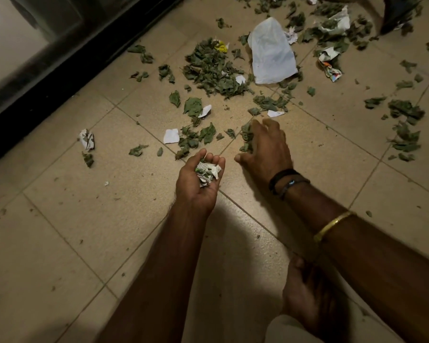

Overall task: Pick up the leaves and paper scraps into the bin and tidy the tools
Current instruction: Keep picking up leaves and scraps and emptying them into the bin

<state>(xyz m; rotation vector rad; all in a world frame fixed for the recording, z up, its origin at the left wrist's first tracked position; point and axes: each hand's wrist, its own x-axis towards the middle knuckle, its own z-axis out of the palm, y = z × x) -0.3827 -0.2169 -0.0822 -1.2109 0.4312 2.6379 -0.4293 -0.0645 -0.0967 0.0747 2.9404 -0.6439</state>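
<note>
The left hand (198,180), its fingers loosely cupped round a wad of paper scraps (207,170), may spill it if the right hand (265,147), fingers bent over leaves (247,137) on the floor (84,243), adds more, and no bin is visible.

Dark bands (286,180) circle the wrist of the right hand (265,147); a gold bangle (333,225) rings its bare forearm.
</note>
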